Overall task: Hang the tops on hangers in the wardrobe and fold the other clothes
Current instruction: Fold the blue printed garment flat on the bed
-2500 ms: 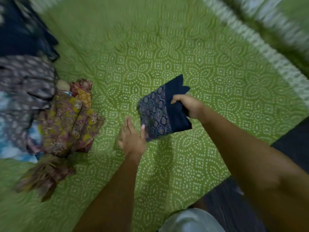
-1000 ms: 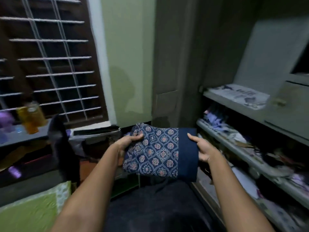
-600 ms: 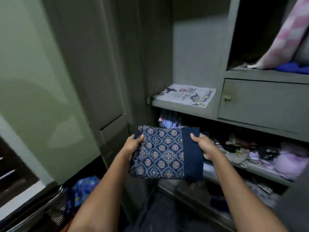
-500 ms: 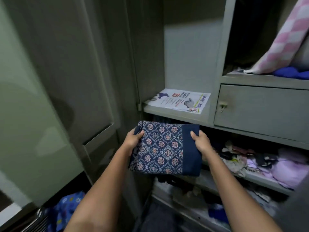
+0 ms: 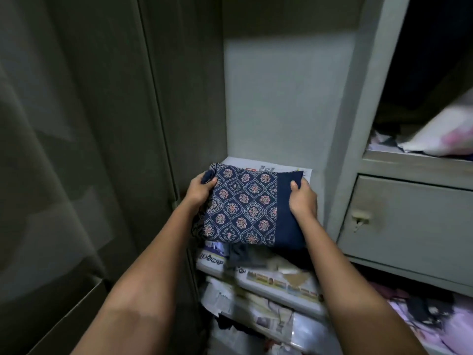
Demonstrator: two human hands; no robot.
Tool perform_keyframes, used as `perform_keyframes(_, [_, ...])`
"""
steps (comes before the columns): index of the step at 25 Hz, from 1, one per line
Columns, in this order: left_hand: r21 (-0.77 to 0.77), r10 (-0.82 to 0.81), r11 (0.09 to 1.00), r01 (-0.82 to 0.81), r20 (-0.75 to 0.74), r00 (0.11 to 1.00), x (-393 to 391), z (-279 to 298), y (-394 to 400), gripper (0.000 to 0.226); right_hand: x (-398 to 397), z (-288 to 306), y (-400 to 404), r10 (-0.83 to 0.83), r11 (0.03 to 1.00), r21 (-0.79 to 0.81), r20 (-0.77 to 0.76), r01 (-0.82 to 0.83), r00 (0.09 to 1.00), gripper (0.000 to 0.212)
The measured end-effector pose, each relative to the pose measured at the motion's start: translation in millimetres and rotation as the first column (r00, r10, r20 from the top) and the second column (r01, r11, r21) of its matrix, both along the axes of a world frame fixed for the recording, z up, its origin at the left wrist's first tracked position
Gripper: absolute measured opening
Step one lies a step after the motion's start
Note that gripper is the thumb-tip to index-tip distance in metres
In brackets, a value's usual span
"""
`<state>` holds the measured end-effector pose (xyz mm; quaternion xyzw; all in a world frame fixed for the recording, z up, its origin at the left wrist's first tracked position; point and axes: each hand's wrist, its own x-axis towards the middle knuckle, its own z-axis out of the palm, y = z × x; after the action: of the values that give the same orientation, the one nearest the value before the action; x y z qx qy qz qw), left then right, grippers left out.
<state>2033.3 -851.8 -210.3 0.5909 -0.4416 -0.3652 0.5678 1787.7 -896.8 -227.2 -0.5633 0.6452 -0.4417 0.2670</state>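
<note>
Folded navy garment point(image 5: 245, 208) held at the wardrobe point(image 5: 343, 124) shelf

Left hand point(image 5: 201, 189) and right hand point(image 5: 303, 198) each grip a side edge — thumbs on top, fingers curled beneath — with the garment over the newspaper-lined shelf point(image 5: 305, 172), beside the drawer point(image 5: 409, 219).

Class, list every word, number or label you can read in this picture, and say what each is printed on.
Newspaper lining the lower shelf: large headline letters in a non-Latin script, too blurred to quote.
Newspaper under the folded garment: print too small to read.
Drawer, wardrobe door, folded garment: no text.
</note>
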Motion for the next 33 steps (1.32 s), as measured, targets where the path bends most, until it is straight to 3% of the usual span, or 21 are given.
perform_keyframes(5, [0.035, -0.151, 0.988, 0.152, -0.028, 0.988, 11.5, 1.3, -117.1, 0.031, 0.1, 0.9, -95.5, -0.116, 0.993, -0.003, 0.02, 0.116, 0.993, 0.037])
perform_keyframes(6, [0.062, -0.149, 0.987, 0.149, -0.005, 0.989, 11.1, 2.2, -139.4, 0.033, -0.8, 1.7, -111.7, -0.15, 0.988, 0.019, -0.016, 0.15, 0.989, 0.037])
perform_keyframes(7, [0.105, -0.094, 0.991, 0.08, 0.134, 0.987, 9.1, 1.3, -158.5, 0.038, -0.6, 2.8, -124.9, -0.203, 0.976, 0.055, -0.096, 0.209, 0.974, 0.037])
perform_keyframes(8, [0.132, 0.004, 0.99, -0.058, 0.377, 0.926, 5.6, -4.2, -173.7, 0.047, 1.6, 2.7, -135.3, -0.264, 0.954, 0.079, -0.227, 0.288, 0.938, 0.038])
perform_keyframes(9, [0.081, 0.111, 0.977, -0.199, 0.603, 0.79, -1.7, -9.6, -184.0, 0.055, 6.9, 4.2, -143.1, -0.3, 0.936, 0.064, -0.368, 0.346, 0.88, 0.039])
perform_keyframes(10, [-0.027, 0.183, 0.971, -0.237, 0.725, 0.665, -12.6, -14.2, -188.6, 0.059, 15.6, 5.7, -147.2, -0.305, 0.936, 0.014, -0.47, 0.353, 0.828, 0.037])
perform_keyframes(12, [-0.127, 0.115, 0.992, -0.019, 0.803, 0.585, -39.8, -28.2, -195.5, 0.053, 38.6, -0.1, -155.4, -0.217, 0.971, -0.039, -0.557, 0.236, 0.801, 0.037])
perform_keyframes(15, [0.1, -0.209, 0.957, 0.27, 0.888, 0.41, -66.8, -58.5, -207.7, 0.052, 66.6, -32.2, -158.5, 0.057, 0.981, 0.183, -0.585, 0.063, 0.809, 0.05])
perform_keyframes(17, [0.317, -0.382, 0.914, 0.255, 0.882, 0.274, -62.0, -82.2, -217.9, 0.064, 66.3, -61.2, -156.7, 0.17, 0.953, 0.299, -0.635, 0.037, 0.753, 0.058])
perform_keyframes(19, [0.381, -0.42, 0.903, 0.198, 0.882, 0.216, -50.5, -94.5, -226.3, 0.078, 55.1, -72.0, -156.5, 0.165, 0.952, 0.298, -0.686, 0.068, 0.708, 0.063])
perform_keyframes(23, [0.358, -0.37, 0.929, 0.092, 0.9, 0.231, -27.5, -92.7, -230.6, 0.085, 40.8, -67.1, -153.4, 0.118, 0.928, 0.331, -0.699, 0.173, 0.705, 0.081])
perform_keyframes(26, [0.377, -0.371, 0.926, 0.036, 0.885, 0.281, -7.6, -91.8, -221.4, 0.084, 36.7, -66.6, -141.4, 0.12, 0.916, 0.355, -0.69, 0.188, 0.714, 0.082])
perform_keyframes(30, [0.404, -0.406, 0.914, 0.049, 0.906, 0.119, 9.3, -57.5, -196.9, 0.082, 27.8, -44.9, -118.7, 0.179, 0.868, 0.454, -0.665, 0.202, 0.725, 0.083])
perform_keyframes(31, [0.382, -0.391, 0.92, 0.084, 0.907, 0.154, 8.9, -42.0, -186.6, 0.079, 26.8, -34.3, -108.6, 0.168, 0.876, 0.457, -0.591, 0.156, 0.789, 0.083])
perform_keyframes(33, [0.304, -0.334, 0.942, 0.14, 0.846, 0.414, 5.0, -10.0, -160.0, 0.074, 26.6, -12.8, -86.3, 0.153, 0.914, 0.406, -0.353, 0.003, 0.923, 0.081])
